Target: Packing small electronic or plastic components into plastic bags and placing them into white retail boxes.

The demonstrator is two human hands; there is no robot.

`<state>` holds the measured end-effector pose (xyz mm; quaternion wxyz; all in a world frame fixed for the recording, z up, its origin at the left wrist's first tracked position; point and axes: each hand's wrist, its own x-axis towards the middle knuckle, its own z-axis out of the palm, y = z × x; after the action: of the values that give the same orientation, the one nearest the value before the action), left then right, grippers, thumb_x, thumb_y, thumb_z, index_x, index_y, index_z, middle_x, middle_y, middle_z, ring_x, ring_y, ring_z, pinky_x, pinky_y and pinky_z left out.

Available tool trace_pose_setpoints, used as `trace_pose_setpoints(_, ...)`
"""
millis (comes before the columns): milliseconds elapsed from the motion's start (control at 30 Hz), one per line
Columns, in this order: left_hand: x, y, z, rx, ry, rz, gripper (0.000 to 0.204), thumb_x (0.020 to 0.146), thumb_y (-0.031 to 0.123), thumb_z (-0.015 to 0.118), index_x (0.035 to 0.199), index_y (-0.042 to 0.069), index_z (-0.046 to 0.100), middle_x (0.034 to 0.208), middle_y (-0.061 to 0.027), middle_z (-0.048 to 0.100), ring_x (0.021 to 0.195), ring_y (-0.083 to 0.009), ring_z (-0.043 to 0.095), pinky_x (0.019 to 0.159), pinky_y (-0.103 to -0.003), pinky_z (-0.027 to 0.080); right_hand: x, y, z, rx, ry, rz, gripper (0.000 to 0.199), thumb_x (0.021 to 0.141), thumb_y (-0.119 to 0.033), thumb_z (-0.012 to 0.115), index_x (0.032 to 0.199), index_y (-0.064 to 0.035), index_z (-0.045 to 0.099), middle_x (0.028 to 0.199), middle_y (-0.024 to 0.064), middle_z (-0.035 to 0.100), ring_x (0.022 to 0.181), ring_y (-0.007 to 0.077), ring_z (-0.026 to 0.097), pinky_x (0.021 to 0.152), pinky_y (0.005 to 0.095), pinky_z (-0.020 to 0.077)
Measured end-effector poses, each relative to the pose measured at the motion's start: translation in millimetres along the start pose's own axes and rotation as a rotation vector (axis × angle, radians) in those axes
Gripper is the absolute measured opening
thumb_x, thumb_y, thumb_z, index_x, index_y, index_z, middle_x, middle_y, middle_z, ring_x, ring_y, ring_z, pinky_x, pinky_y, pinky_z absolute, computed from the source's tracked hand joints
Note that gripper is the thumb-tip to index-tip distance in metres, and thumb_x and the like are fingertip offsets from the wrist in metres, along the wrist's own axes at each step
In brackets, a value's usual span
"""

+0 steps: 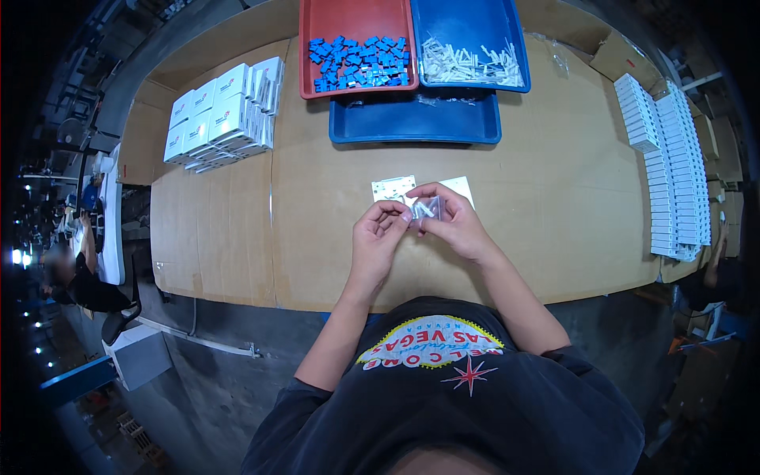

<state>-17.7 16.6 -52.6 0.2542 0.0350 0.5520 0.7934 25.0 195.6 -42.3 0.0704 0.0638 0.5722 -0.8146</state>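
A small clear plastic bag with several white and grey pieces, perhaps screws or wall plugs, is held between my two hands over the cardboard. My left hand pinches the bag's left edge with thumb and forefinger. On its other side, the fingers and thumb of my right hand close round the bag. Just beyond my hands lies a white open piece with holes and small parts on it. A flat white piece lies beside it, partly covered by my right hand.
A red tray of blue parts and a blue tray of white slim parts rest at the far side above another blue tray. White boxes are stacked left; white units are stacked right. A person is at far left.
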Motion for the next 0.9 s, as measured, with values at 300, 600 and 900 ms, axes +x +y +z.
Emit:
trace_pose_setpoints(300,0.1,-4.4,1.9,0.034,-0.013,0.088,0.013,0.102,0.001,0.063,0.115,-0.001,0.062,0.107,-0.0066,0.068,0.098,-0.0106,0.067,0.090,-0.025,0.054,4.5,14.6,-3.3,0.040,0.118,0.023,0.029,0.095,0.004,0.067,0.124,-0.0010,0.063,0.104,0.0059,0.071,0.090,0.0112,0.068,0.077,0.0278,0.0562)
trace_pose_setpoints(600,-0.3,-5.9,1.2,0.220,0.000,0.092,0.017,0.099,-0.001,0.068,0.115,0.000,0.062,0.102,-0.0031,0.068,0.090,-0.0047,0.064,0.078,-0.020,0.050,2.1,8.1,-0.4,0.102,0.154,0.026,0.026,0.093,0.004,0.069,0.118,-0.0008,0.064,0.103,0.0030,0.070,0.086,0.0067,0.065,0.076,0.0229,0.0527)
trace_pose_setpoints(900,1.6,-1.3,-0.8,0.097,0.065,0.072,0.019,0.097,-0.003,0.068,0.115,-0.001,0.064,0.104,-0.0023,0.068,0.088,-0.0039,0.063,0.076,-0.019,0.049,0.2,6.2,-10.5,0.134,0.063,0.150,0.022,0.095,-0.002,0.071,0.116,-0.0010,0.067,0.101,0.0044,0.070,0.084,0.0093,0.063,0.076,0.0271,0.0532)
